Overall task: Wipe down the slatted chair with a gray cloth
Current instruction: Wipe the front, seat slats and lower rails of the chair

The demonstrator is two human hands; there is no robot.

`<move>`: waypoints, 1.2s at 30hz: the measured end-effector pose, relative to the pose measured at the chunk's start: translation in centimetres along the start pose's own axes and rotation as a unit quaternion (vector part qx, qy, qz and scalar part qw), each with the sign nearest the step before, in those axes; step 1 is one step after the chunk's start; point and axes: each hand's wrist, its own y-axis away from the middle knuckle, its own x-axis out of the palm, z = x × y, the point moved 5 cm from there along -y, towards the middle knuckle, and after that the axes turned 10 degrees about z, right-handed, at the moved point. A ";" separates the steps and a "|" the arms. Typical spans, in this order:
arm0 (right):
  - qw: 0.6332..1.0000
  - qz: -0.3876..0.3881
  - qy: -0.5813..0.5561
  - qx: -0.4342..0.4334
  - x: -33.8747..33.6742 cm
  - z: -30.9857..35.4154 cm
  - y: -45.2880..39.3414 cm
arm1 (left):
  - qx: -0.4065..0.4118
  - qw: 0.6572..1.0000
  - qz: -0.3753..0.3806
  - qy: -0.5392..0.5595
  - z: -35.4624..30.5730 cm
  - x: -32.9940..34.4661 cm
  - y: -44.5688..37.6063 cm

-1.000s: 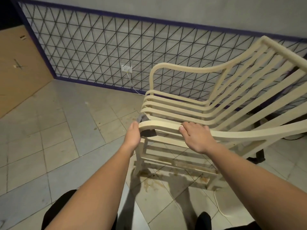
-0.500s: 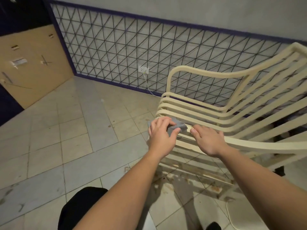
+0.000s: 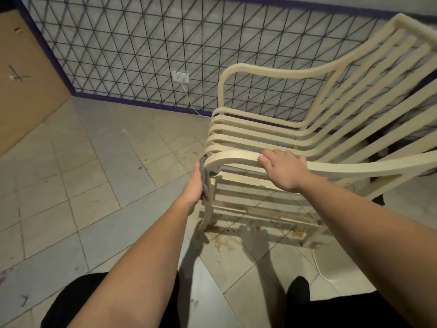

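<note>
A cream slatted chair point(image 3: 272, 136) stands on the tiled floor, its near armrest curving down into the front leg. My left hand point(image 3: 195, 185) presses a gray cloth point(image 3: 205, 183) against the upper part of that front leg, just below the armrest's bend. Most of the cloth is hidden between my palm and the leg. My right hand point(image 3: 282, 170) lies flat over the near armrest, fingers wrapped on its top.
A wall with a dark diamond-pattern grille point(image 3: 142, 50) runs behind the chair, with a socket point(image 3: 181, 76) and a white cord leading down. A brown board point(image 3: 26, 74) leans at left. The stained floor tiles point(image 3: 224, 242) lie under the chair; my dark-clothed knees are at the bottom.
My left hand with the cloth has slid from the top of the armrest's front bend down onto the front leg. My right hand stays on the armrest.
</note>
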 end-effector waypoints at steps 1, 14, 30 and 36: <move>1.000 -0.004 0.000 0.000 0.1 0.0 0.0 | -0.018 0.998 -0.004 0.057 1.4 -0.1 -0.4; 1.000 -0.005 -0.002 0.006 0.0 0.1 0.0 | 0.051 0.983 -0.146 0.099 1.7 0.0 -0.1; 0.999 0.028 -0.031 -0.023 -0.6 -0.4 0.1 | 0.214 0.906 -0.022 -0.363 -4.1 0.5 0.9; 0.999 0.020 -0.020 -0.018 -0.5 -0.4 0.1 | 0.208 0.869 -0.022 -0.448 -6.0 1.3 1.8</move>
